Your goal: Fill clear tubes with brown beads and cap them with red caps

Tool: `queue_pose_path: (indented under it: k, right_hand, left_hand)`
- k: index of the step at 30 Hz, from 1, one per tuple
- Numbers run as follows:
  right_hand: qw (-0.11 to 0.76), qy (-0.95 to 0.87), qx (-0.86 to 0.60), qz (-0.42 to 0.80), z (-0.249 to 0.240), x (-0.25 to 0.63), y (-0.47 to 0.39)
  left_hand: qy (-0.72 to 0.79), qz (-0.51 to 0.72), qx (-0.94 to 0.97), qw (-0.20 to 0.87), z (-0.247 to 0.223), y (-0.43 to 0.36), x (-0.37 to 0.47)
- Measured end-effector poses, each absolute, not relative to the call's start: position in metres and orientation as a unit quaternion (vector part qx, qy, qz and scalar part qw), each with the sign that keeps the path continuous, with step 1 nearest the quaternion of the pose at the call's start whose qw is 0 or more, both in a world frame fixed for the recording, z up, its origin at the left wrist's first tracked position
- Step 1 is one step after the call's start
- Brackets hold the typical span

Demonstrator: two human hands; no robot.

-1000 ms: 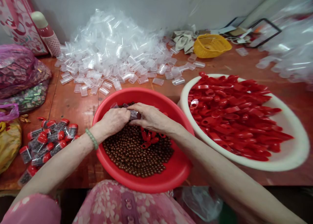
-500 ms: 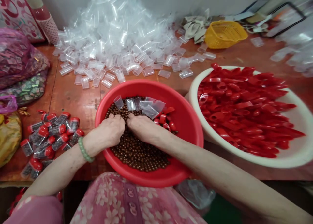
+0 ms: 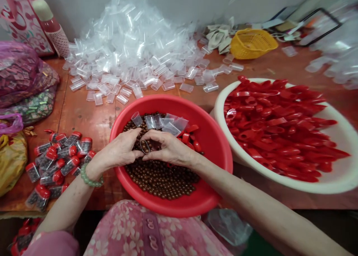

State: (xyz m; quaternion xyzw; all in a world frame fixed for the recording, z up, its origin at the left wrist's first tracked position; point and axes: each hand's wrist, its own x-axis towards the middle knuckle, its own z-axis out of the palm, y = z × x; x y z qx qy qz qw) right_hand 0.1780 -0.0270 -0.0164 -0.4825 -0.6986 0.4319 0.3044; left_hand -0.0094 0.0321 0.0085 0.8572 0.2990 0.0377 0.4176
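Note:
My left hand (image 3: pixel 125 147) and my right hand (image 3: pixel 167 148) meet above the red basin (image 3: pixel 218 144), fingertips closed about a small clear plastic tube (image 3: pixel 145 147). Its oval rim shows between the thumbs and forefingers. Brown beads (image 3: pixel 165 183) fill the bottom of the basin, and some show within the curve of my right fingers; whether those are in the tube I cannot tell. Several empty clear tubes (image 3: pixel 171 127) lie on the beads behind my hands. Beside my right hand are red caps (image 3: pixel 185 138). A bit of red shows under my right palm.
Bead-filled tubes with red caps (image 3: pixel 67 156) lie left of the basin. Right of it, a white basin (image 3: pixel 342 148) holds pointed red plastic pieces (image 3: pixel 279 125). Clear tubes (image 3: pixel 134 51) are heaped behind, near a yellow basket (image 3: pixel 253 43). Plastic bags (image 3: pixel 25 73) stand far left.
Both hands have risen from down among the beads and come together. A clear tube's rim now shows between them. The view has shifted slightly.

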Motion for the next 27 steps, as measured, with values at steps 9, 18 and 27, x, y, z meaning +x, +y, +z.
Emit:
queue_pose_path:
  k: [9,18,27]
  right_hand:
    - [0.369,-0.584,-0.439,0.574,-0.001,0.179,-0.039]
    - [0.341,-0.682,-0.515,0.392,0.027,0.198,-0.050]
    - [0.279,-0.754,-0.460,0.377,0.040,0.185,-0.033]
  left_hand:
    - [0.272,0.149,0.702,0.641,0.002,0.016,-0.006]
    - [0.302,0.137,0.569,0.752,0.010,0.013,-0.005]
    - [0.233,0.086,0.569,0.784,0.007,0.015,-0.005]
